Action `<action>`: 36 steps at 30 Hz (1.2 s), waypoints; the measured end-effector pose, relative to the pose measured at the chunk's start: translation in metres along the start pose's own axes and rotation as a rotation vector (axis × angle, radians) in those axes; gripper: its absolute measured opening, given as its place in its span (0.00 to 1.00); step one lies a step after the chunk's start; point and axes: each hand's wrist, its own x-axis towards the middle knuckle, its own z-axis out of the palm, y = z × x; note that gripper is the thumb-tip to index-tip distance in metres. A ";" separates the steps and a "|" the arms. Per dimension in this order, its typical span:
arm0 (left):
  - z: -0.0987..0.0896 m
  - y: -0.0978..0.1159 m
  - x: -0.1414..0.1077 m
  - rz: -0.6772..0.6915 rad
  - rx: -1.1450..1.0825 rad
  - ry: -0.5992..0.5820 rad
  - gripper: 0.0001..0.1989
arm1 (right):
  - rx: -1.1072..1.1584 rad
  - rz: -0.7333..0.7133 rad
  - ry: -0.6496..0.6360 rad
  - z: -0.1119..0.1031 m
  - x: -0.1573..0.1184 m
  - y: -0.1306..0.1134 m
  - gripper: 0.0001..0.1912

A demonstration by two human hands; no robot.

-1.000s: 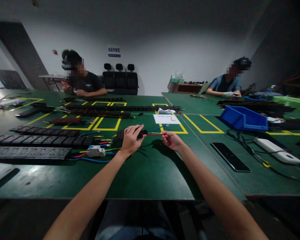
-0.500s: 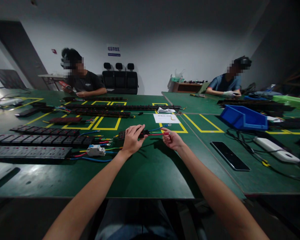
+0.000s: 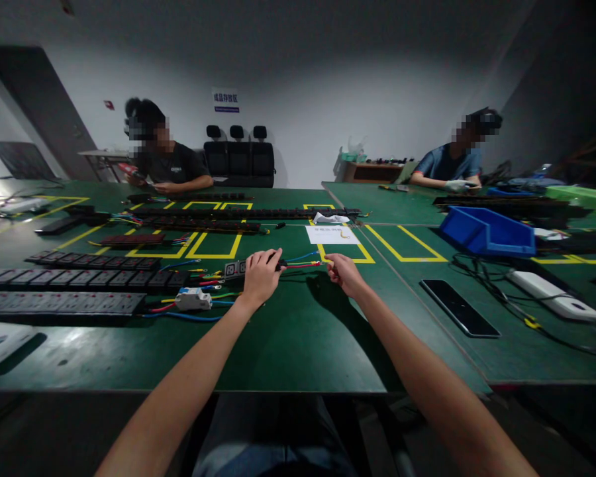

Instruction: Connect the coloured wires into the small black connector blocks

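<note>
My left hand (image 3: 261,278) is wrapped over a short black socket strip (image 3: 233,269), whose sockets show left of the fingers. From the strip's right end run a blue wire (image 3: 300,256) and a red wire (image 3: 302,265), each with a terminal at its tip; a green wire lies between them. Just right of these tips is my right hand (image 3: 345,273), fingers curled closed. Whatever its fingertips pinch, if anything, is hidden. The red wire's tip lies free, apart from that hand.
Longer socket strips (image 3: 62,303) with loose wires and a white breaker (image 3: 193,298) lie at left. A paper sheet (image 3: 331,234) is ahead. At right are a phone (image 3: 459,308), a blue bin (image 3: 487,232) and cables. Two people sit across the table.
My right hand has let go of the red wire and its fingers have curled in. My left hand, with the strip, has shifted slightly left.
</note>
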 end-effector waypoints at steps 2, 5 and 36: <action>0.001 -0.001 0.000 -0.005 0.012 -0.023 0.22 | -0.061 -0.043 0.083 -0.005 0.002 -0.001 0.10; 0.001 -0.001 0.000 0.018 0.014 -0.065 0.22 | -0.251 -0.126 0.121 -0.013 0.004 -0.003 0.09; 0.005 -0.004 -0.003 0.056 0.025 -0.131 0.21 | -1.343 -0.385 -0.103 -0.004 -0.018 -0.004 0.14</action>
